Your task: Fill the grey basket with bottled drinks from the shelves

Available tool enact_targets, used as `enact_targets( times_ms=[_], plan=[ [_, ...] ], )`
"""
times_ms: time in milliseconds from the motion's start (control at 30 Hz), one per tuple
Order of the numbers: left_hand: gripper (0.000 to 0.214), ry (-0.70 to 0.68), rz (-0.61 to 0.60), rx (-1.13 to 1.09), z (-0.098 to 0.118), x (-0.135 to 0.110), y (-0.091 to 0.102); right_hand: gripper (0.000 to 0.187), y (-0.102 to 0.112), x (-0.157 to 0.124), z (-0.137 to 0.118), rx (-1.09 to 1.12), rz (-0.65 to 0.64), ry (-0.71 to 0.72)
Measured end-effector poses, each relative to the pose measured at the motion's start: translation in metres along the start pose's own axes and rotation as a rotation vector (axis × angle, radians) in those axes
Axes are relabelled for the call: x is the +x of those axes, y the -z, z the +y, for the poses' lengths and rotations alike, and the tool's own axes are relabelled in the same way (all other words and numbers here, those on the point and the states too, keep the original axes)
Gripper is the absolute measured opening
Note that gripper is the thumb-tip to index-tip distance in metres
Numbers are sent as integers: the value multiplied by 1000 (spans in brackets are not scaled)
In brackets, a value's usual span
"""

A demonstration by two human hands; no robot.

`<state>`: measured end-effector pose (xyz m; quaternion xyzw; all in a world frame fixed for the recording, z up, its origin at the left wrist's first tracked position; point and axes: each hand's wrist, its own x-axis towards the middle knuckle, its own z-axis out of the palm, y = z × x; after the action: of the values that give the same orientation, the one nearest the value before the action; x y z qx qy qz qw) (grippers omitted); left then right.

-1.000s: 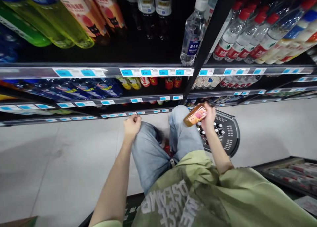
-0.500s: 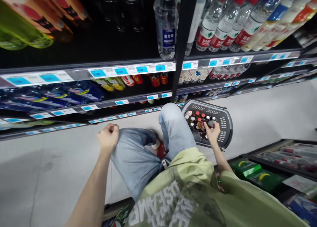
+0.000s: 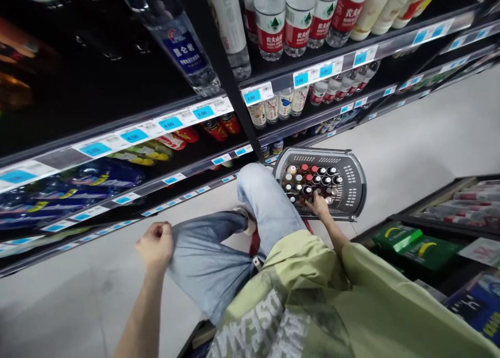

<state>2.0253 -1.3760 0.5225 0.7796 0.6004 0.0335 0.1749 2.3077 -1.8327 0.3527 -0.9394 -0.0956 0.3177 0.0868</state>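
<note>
I am crouched in a shop aisle. My left hand [image 3: 155, 244] is curled into a fist and rests on my left knee, holding nothing that I can see. My right hand [image 3: 317, 204] reaches down into a grey shopping basket [image 3: 353, 183] on the floor. Its fingers lie among several upright bottles [image 3: 310, 178] with red, black and pale caps, closed around one of the caps. The basket stands just right of my right knee.
Dark shelves [image 3: 117, 139] with blue price tags run along the left and top, holding water bottles [image 3: 297, 19], cans and blue packs. A low display [image 3: 422, 243] with green boxes is at the right. Pale floor tiles lie between.
A second ago my right hand held an orange bottle above the basket. It has since lowered into the basket and now rests among the bottles. The view has swung to the right.
</note>
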Motion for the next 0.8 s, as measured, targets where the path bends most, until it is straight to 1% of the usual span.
enact_targets(
  times_ms=[133, 200, 400, 533, 667, 800],
  plan=[
    [22, -5, -18, 31, 7, 2, -4, 61, -19, 24, -3, -69, -117, -54],
    [23, -14, -15, 35, 11, 1, -5, 63, -29, 34, -3, -69, -162, -75],
    [21, -68, -28, -32, 20, -9, 2, 53, -48, 49, -14, -88, -269, -114],
    [22, -75, -27, -72, 16, -11, 3, 49, -64, 59, -20, -121, -317, -107],
    [24, -99, -11, -108, 8, -10, 1, 45, -89, 73, -11, -127, -337, -133],
    [24, -106, -12, -135, 4, -9, 1, 41, -107, 85, -1, -108, -333, -102]
  ],
)
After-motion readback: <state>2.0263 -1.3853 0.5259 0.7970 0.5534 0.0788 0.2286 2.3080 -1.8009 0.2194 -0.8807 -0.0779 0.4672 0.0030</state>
